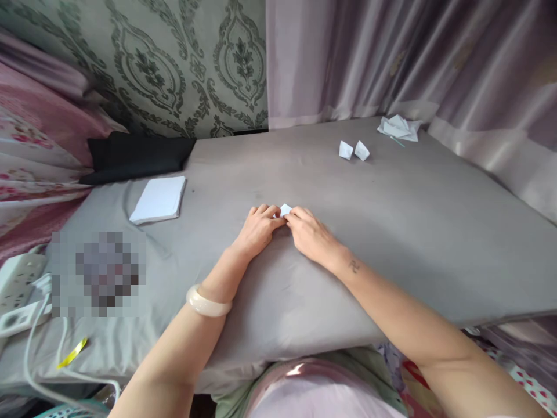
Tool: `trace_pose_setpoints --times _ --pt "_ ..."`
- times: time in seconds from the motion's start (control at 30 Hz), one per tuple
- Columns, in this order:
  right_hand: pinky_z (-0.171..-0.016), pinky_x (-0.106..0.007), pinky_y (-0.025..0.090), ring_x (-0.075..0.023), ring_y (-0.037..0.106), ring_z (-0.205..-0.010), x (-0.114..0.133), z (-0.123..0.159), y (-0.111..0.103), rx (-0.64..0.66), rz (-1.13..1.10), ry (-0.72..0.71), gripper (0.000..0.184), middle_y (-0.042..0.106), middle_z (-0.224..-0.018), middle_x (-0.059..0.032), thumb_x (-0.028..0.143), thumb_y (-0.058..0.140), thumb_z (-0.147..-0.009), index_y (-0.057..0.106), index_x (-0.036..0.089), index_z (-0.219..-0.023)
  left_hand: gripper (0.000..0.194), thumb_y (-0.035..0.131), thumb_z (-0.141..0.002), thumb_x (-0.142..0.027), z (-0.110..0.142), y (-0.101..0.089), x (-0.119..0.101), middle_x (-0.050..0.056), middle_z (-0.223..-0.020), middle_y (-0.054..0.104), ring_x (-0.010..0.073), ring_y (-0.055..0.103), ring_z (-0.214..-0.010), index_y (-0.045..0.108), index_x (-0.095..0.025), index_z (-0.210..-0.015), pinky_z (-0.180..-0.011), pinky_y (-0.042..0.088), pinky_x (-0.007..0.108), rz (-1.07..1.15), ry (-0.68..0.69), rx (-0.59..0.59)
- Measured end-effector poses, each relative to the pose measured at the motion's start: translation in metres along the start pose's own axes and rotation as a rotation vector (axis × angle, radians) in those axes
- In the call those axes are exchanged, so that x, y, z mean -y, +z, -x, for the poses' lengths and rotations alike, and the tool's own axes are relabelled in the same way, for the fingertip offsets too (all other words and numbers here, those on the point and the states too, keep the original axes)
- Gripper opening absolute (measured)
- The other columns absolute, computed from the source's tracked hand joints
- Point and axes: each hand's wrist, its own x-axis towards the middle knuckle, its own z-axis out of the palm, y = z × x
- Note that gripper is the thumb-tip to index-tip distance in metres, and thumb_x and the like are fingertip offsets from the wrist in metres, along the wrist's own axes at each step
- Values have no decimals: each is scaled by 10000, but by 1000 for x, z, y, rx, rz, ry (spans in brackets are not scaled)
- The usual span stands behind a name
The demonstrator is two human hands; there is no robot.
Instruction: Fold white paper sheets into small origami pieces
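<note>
Both hands meet at the middle of the grey cloth-covered table (304, 174), over a small folded piece of white paper (285, 209). My left hand (260, 228) pinches its left side between thumb and fingers. From the right, my right hand (311, 232) has its fingers pressed on the same paper. Only the paper's pointed top shows; the fingers cover the rest. Farther back stand two small folded white paper shapes, a left one (346, 150) and a right one (361, 151).
A stack of white paper (159, 199) lies at the left, before a folded black cloth (141, 155). Crumpled white paper (399, 127) and a thin green stick (397, 141) are at the back right. White power strips (20, 281) with cables and a blurred patch occupy the near left.
</note>
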Motion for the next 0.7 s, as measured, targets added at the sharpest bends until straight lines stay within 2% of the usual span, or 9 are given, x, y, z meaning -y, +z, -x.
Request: trace_pose_setpoints --times 0.07,0.2,0.33,0.53,0.63,0.7 --pt "-712 -312 426 -215 532 -921 12 7 2 42 106 30 329 575 -1074 -122 135 313 -949 593 159 -1121 417 416 -875 -77 1 -2 0 72 -1115 610 222 505 -969 676 -288 -1124 -812 387 344 30 -2 10" --pt "-729 -337 429 -239 509 -929 17 12 3 67 193 -11 363 550 -1083 -129 268 349 -974 526 169 -1275 498 389 -836 -12 7 -10 4 75 -1131 620 203 529 -966 651 -252 -1186 -848 426 318 101 -49 48" --pt "-763 -367 418 -255 483 -921 17 8 6 73 258 -24 439 535 -1090 -133 360 328 -983 476 221 -1371 509 405 -811 -10 14 -21 7 63 -1120 632 210 539 -953 677 -281 -1145 -739 451 288 63 -173 94" --pt "-794 -388 391 -275 456 -942 21 1 8 101 263 -2 487 536 -1084 -153 425 292 -981 513 210 -1358 462 418 -800 -21 23 -29 9 44 -1111 655 209 556 -952 711 -271 -1056 -608 427 252 38 -308 100" --pt "-795 -391 380 -279 455 -948 22 -1 7 101 264 0 484 539 -1086 -159 406 295 -982 526 186 -1346 379 424 -806 -46 21 -26 6 78 -1056 655 228 555 -939 724 -214 -965 -683 463 292 -3 -309 39" --pt "-791 -396 373 -284 455 -950 22 -3 7 92 267 -3 476 542 -1075 -160 396 299 -981 543 179 -1327 358 407 -831 -65 17 -21 1 100 -1068 638 233 546 -970 703 -181 -994 -805 474 330 8 -244 -39"
